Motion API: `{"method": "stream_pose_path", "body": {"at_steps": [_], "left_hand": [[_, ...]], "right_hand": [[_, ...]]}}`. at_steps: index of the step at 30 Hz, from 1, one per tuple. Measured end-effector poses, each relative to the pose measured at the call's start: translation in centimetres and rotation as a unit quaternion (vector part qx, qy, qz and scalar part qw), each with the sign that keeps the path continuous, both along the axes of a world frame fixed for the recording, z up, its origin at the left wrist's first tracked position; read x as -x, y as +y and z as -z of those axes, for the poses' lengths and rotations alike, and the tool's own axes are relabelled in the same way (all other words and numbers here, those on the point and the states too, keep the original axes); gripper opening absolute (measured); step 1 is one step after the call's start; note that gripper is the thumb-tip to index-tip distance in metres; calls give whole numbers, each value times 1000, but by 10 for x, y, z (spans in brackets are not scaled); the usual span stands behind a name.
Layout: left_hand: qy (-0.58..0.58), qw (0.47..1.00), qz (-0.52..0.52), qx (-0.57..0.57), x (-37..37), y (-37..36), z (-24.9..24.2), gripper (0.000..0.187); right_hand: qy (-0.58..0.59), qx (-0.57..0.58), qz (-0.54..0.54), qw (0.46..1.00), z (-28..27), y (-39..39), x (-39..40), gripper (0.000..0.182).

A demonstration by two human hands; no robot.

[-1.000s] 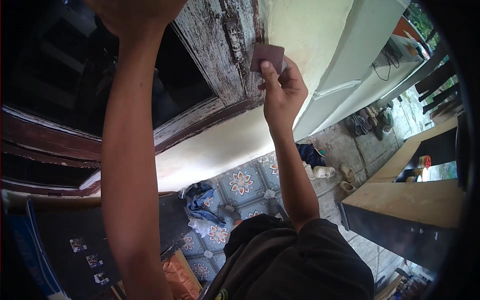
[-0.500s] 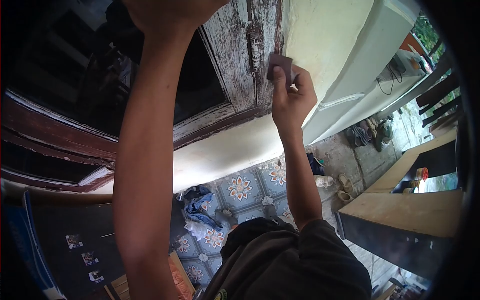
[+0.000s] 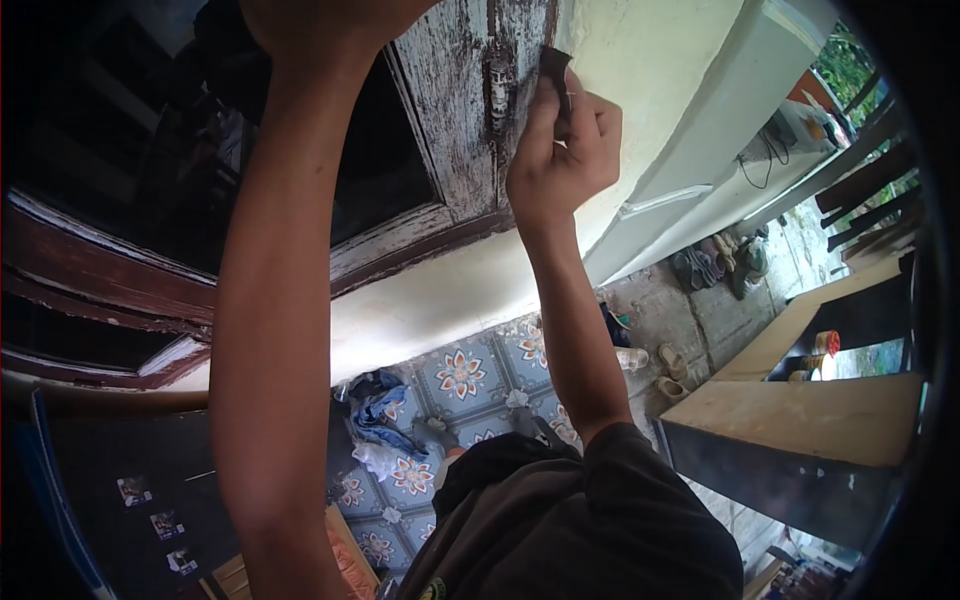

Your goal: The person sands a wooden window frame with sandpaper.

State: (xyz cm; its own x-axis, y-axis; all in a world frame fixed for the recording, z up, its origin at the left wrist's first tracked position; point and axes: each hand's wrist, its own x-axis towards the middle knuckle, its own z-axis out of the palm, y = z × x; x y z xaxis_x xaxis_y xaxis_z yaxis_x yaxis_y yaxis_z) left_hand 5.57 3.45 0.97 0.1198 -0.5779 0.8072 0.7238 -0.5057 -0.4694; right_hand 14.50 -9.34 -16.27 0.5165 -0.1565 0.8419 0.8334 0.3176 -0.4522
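Note:
My right hand [image 3: 570,150] pinches a small folded piece of dark brown sandpaper [image 3: 556,66] between thumb and fingers. It is against the outer edge of a wooden window frame [image 3: 455,110], where worn white and brown paint is flaking. A metal hinge [image 3: 498,95] sits just left of the sandpaper. My left hand [image 3: 335,25] is at the top edge of the view, in front of the window frame and its dark glass [image 3: 385,170]. Its fingers are out of view, so whether it holds anything is hidden.
A cream wall [image 3: 640,60] adjoins the frame on the right. Below are flowered floor tiles [image 3: 462,372], with a blue cloth bundle [image 3: 378,405] on them. Several shoes [image 3: 735,262] line the wall's foot. A wooden cabinet-like piece [image 3: 800,420] stands at the right.
My right hand has moved up along the frame edge with the sandpaper, which has turned from showing its flat face to a narrower, bent side. The whole view has shifted slightly.

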Motion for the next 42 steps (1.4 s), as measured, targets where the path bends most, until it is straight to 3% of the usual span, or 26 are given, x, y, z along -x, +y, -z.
{"method": "stream_pose_path", "body": {"at_steps": [2, 6, 8, 10, 12, 13, 14, 15, 16, 18, 20, 22, 24, 26, 27, 29, 30, 32, 33, 35, 38, 40, 41, 42], "left_hand": [[8, 1000, 16, 16, 0, -6, 0, 58], [4, 999, 11, 44, 0, -10, 1, 63], [-4, 999, -6, 43, 0, -16, 1, 64], [17, 995, 7, 94, 2, -23, 3, 67], [19, 995, 8, 98, 2, -23, 3, 66], [23, 994, 8, 106, 2, -24, 3, 66], [22, 994, 8, 106, 5, -34, 3, 66], [35, 987, 16, 157, 7, -44, 5, 64], [47, 977, 23, 207, 8, -53, 5, 63], [48, 975, 27, 216, 7, -55, 5, 61], [49, 972, 32, 226, 7, -45, 7, 60], [16, 995, 13, 95, 3, -20, 5, 59], [27, 990, 37, 136, 4, -40, 4, 59], [33, 981, 62, 181, 4, -43, 6, 59], [30, 985, 64, 157, 3, -36, 5, 59], [23, 989, 69, 131, 1, -34, 6, 59], [26, 986, 67, 147, 2, -36, 6, 59], [31, 984, 60, 164, 5, -41, 7, 59], [35, 982, 57, 179, 6, -44, 7, 60], [39, 980, 55, 185, 7, -50, 4, 60], [54, 971, 47, 226, 7, -57, 3, 63], [39, 986, 43, 158, 6, -47, 3, 47], [31, 981, 60, 183, 3, -42, 5, 59], [29, 983, 55, 172, 3, -44, 4, 59]], "right_hand": [[-20, 21, 49, 998, 2, 3, 1, 30], [-39, 66, -2, 997, 40, -4, 3, 26], [67, 88, -79, 991, 30, -20, 0, 19], [191, -11, -262, 946, -5, -25, -1, 16], [161, -66, -310, 935, -50, -23, 0, 15], [159, -66, -310, 935, -61, -18, -5, 15], [109, -49, -243, 963, -70, -10, -12, 15], [59, -33, -175, 982, -74, -7, -15, 15], [58, -33, -176, 982, -74, -5, -14, 15], [-86, 3, -43, 995, -71, 2, -10, 17], [-87, 12, -72, 994, -50, 1, -1, 19], [-73, 75, -86, 991, -47, -8, 0, 19], [-3, 22, -142, 990, -70, -13, -1, 19], [-93, -7, -63, 994, -86, -3, -12, 18], [-96, -6, -63, 993, -83, -3, -9, 18], [-132, 131, -27, 982, -66, -8, 2, 16], [-137, 125, -28, 982, -63, -14, 3, 16], [-52, 226, -98, 968, -52, -37, 3, 13], [-52, 222, -99, 969, -48, -47, 0, 13], [141, 218, -306, 916, -43, -65, -5, 14], [142, 192, -295, 925, 6, -86, 14, 17], [199, 263, -325, 887, 57, -109, 37, 16], [222, 304, -335, 864, 85, -123, 49, 17], [247, 328, -332, 849, 108, -140, 61, 19]]}}
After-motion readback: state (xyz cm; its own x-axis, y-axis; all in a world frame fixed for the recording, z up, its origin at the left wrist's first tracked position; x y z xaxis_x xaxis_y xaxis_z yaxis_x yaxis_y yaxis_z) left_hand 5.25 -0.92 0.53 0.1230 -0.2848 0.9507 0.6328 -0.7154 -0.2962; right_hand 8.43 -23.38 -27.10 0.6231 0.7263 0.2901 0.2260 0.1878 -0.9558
